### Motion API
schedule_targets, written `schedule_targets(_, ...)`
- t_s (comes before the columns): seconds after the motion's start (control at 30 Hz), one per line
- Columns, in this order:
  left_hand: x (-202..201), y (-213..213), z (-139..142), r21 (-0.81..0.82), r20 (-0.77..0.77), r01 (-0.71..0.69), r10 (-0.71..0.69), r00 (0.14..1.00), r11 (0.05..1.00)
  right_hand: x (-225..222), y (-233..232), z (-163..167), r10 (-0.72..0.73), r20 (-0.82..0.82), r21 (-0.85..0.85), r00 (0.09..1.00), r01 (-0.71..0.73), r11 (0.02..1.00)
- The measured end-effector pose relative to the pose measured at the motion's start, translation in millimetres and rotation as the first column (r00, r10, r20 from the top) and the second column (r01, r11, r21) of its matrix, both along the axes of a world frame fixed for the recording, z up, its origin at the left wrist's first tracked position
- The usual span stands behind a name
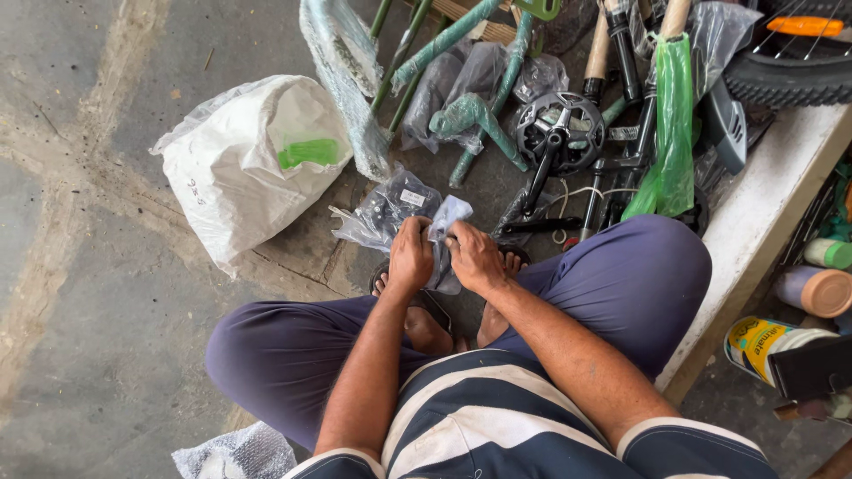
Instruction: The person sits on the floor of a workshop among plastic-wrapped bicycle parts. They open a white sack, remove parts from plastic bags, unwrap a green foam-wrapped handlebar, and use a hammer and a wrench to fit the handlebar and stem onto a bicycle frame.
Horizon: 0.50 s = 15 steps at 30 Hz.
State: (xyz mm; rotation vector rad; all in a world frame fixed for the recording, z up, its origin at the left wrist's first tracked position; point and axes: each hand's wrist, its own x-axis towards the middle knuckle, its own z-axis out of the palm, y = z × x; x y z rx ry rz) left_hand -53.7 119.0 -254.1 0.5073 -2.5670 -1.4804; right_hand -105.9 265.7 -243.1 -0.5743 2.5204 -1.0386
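I squat on a concrete floor with both hands in front of my knees. My left hand (411, 256) and my right hand (476, 257) both grip a small clear plastic bag (446, 215) that holds a dark part, pulling at its top between them. A second clear bag with dark parts (388, 211) lies on the floor just beyond my left hand. Past my right hand lies a black crank with a chainring (558, 133).
A large white sack (240, 164) with a green piece sits at the left. Green bicycle frame tubes wrapped in plastic (470, 115) lie ahead. A tyre (790, 75) is at the top right. A white ledge (763, 222) and several cans (821, 291) stand to the right.
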Motion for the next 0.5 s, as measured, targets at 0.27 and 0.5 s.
schedule_targets(0.27, -1, 10, -6, -0.025, 0.112, -0.049, 0.051, 0.992, 0.999, 3, 1, -18, 0.049, 0.022, -0.075, 0.999, -0.047, 0.996)
schedule_targets(0.5, -1, 7, -4, 0.034, -0.008, 0.078, -0.077, 0.997, 0.996, -2, 0, -16, -0.003, 0.044, -0.001, 0.999, 0.003, 1.000)
